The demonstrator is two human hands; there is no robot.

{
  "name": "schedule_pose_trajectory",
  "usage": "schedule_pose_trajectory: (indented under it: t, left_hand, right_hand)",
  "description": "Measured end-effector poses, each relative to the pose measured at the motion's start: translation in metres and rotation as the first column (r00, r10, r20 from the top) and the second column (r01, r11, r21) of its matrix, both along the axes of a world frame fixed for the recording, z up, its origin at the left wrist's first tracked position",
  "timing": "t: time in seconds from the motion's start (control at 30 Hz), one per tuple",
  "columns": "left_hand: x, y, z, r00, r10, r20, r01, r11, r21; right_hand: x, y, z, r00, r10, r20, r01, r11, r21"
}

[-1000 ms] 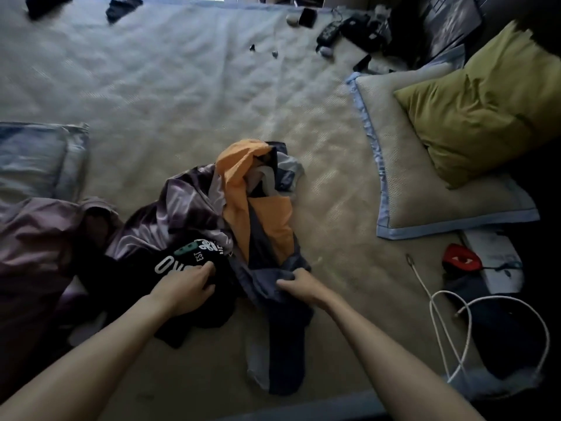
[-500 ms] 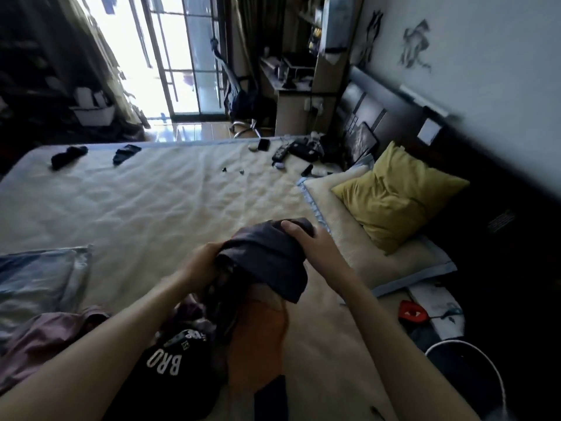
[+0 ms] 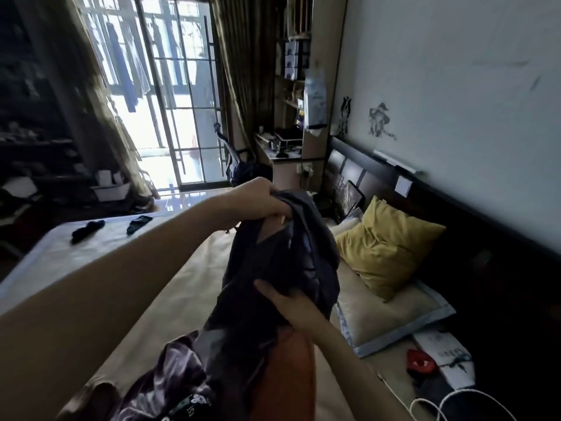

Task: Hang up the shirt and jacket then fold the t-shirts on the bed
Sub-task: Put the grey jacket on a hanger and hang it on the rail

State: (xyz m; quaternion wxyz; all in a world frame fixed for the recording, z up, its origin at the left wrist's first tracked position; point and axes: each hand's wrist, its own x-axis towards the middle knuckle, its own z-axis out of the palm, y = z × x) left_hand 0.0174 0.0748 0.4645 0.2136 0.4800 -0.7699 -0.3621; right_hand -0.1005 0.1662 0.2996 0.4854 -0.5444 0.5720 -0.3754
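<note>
A dark grey jacket (image 3: 291, 256) with an orange panel (image 3: 288, 378) hangs lifted above the bed (image 3: 170, 302). My left hand (image 3: 258, 199) grips its top edge high up. Lower down, my right hand (image 3: 285, 302) holds the fabric from underneath. Under the jacket lie a shiny purple garment (image 3: 170, 378) and a black t-shirt with white lettering (image 3: 188, 405) in a heap at the bed's near edge.
A yellow pillow (image 3: 385, 247) rests on a beige cushion (image 3: 391, 317) at the right by the dark headboard. Two small dark items (image 3: 88, 229) lie at the bed's far side. A white cable (image 3: 449, 402) and a red object (image 3: 420, 361) sit at lower right. A glass door (image 3: 179, 95) stands beyond.
Both hands took the jacket from the heap and raised it. The left hand has risen to the top while the right slid lower. The view tilted up toward the room.
</note>
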Motion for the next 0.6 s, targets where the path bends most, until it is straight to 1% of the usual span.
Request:
schedule_pose_trajectory:
  t: [0.03,0.1,0.17,0.23,0.3,0.33,0.37,0.43,0.53,0.6]
  left_hand:
    - [-0.003,0.004,0.007,1.000,-0.018,0.007,0.018,1.000,-0.003]
    - [-0.006,0.011,0.019,0.998,-0.054,0.023,0.055,0.998,-0.032]
    - [-0.001,0.016,0.028,0.997,-0.060,0.052,0.064,0.995,-0.076]
    - [0.009,0.017,0.032,0.996,-0.056,0.076,0.064,0.992,-0.109]
    - [0.020,0.016,0.036,0.995,-0.032,0.091,0.046,0.987,-0.152]
    - [0.026,0.015,0.037,0.995,-0.011,0.101,0.029,0.984,-0.178]
    - [0.032,0.012,0.037,0.993,0.013,0.115,0.010,0.980,-0.201]
    - [0.045,0.006,0.039,0.986,0.073,0.149,-0.033,0.967,-0.253]
    - [0.055,0.002,0.045,0.983,0.143,0.114,-0.103,0.947,-0.305]
    - [0.055,0.003,0.050,0.989,0.125,0.073,-0.098,0.949,-0.301]
  right_hand:
    - [0.002,-0.007,0.008,0.998,-0.040,0.050,0.041,0.999,-0.028]
    - [0.001,-0.019,0.023,0.991,-0.090,0.101,0.099,0.991,-0.092]
    - [-0.005,-0.026,0.038,0.977,-0.128,0.172,0.146,0.985,-0.095]
    - [-0.017,-0.029,0.048,0.980,-0.177,0.091,0.190,0.968,-0.165]
    - [-0.027,-0.029,0.054,0.985,-0.149,0.083,0.166,0.951,-0.259]
    - [-0.031,-0.026,0.058,0.990,-0.110,0.085,0.129,0.956,-0.263]
    - [-0.036,-0.022,0.062,0.997,-0.062,0.055,0.074,0.962,-0.264]
    - [-0.048,-0.017,0.072,0.998,0.021,-0.051,-0.035,0.955,-0.293]
    - [-0.066,-0.018,0.083,0.988,0.009,-0.153,-0.057,0.947,-0.316]
    - [-0.078,-0.024,0.085,0.976,0.001,-0.217,-0.067,0.952,-0.299]
